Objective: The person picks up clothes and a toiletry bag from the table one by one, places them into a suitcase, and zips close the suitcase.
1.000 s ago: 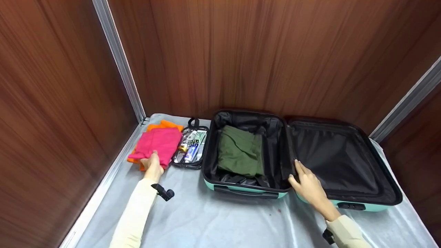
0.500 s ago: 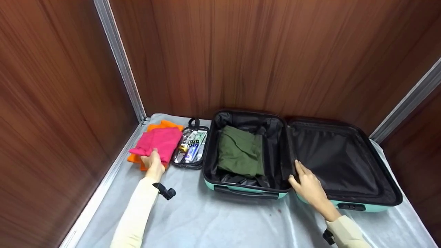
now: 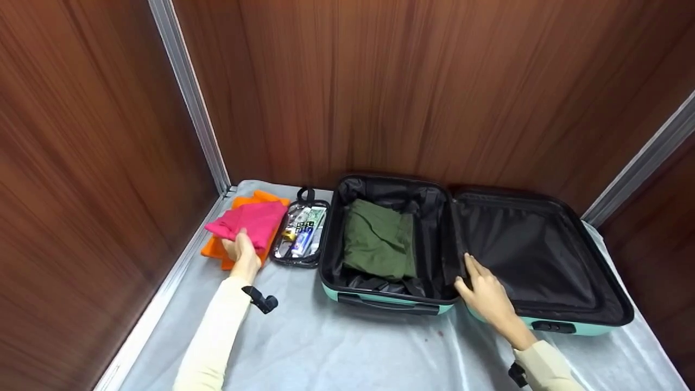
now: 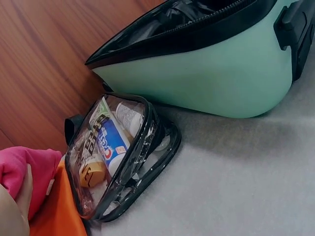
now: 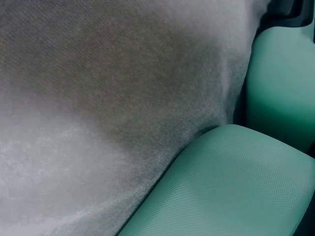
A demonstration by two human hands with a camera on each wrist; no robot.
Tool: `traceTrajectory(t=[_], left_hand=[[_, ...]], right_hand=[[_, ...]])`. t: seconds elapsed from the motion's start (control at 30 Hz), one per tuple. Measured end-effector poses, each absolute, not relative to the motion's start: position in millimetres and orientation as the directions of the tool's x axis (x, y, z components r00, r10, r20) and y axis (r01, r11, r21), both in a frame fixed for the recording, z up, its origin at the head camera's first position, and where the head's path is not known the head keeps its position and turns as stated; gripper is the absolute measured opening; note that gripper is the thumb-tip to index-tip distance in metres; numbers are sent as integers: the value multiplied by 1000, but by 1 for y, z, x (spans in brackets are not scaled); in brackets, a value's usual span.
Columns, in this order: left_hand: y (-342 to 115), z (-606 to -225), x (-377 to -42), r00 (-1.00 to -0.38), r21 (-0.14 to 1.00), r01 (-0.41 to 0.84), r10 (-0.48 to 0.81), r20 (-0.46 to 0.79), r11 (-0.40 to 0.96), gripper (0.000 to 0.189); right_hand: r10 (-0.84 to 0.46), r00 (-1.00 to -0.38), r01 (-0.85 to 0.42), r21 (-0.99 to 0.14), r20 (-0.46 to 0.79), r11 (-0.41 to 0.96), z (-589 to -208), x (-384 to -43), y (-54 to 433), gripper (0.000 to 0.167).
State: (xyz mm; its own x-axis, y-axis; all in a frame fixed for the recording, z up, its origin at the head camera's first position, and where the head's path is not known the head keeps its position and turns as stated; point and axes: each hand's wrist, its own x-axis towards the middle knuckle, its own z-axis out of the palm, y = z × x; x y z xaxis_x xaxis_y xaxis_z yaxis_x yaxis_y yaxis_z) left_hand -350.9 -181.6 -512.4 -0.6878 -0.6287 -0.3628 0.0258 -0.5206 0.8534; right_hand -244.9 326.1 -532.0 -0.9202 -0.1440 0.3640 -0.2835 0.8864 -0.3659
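My left hand [image 3: 242, 255] grips the near edge of a folded pink garment [image 3: 250, 218], thumb on top. The pink cloth is partly lifted off an orange folded garment [image 3: 214, 249] beneath it. In the left wrist view the pink garment [image 4: 37, 172] shows at the lower left beside part of the hand. My right hand [image 3: 487, 296] rests with fairly straight fingers on the inner edge of the open mint-green suitcase [image 3: 388, 307], where its two halves meet. A dark green folded garment [image 3: 377, 239] lies in the suitcase's left half. The right wrist view shows no hand.
A clear zip pouch [image 3: 293, 262] with black trim stands between the clothes and the suitcase, holding a toothpaste tube [image 4: 110, 142] and other toiletries. The black-lined right half [image 3: 532, 255] lies flat. Brown wood-look panels [image 3: 380, 92] rise behind and on both sides of the grey cloth surface [image 3: 347, 353].
My left hand has drawn the pink garment's near edge up and slightly away, so more orange cloth shows below it. The right hand and the suitcase have stayed put.
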Motion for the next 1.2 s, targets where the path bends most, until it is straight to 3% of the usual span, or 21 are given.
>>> traceTrajectory(t=[0.43,0.67,1.2], left_hand=[[-179,-499,-349,-740,855,47,-593,-318,-517,71],[-177,-493,-351,-731,889,56,-625,-273,-454,70],[-176,-478,-352,-755,868,58,-591,-286,-494,75]], right_hand=[[-149,-918,-287,-358,367,889,-534,-245,326,60],[-138,-916,-283,-362,378,888,-533,-246,326,59],[-133,-923,-272,-367,361,890,-533,-247,326,60]])
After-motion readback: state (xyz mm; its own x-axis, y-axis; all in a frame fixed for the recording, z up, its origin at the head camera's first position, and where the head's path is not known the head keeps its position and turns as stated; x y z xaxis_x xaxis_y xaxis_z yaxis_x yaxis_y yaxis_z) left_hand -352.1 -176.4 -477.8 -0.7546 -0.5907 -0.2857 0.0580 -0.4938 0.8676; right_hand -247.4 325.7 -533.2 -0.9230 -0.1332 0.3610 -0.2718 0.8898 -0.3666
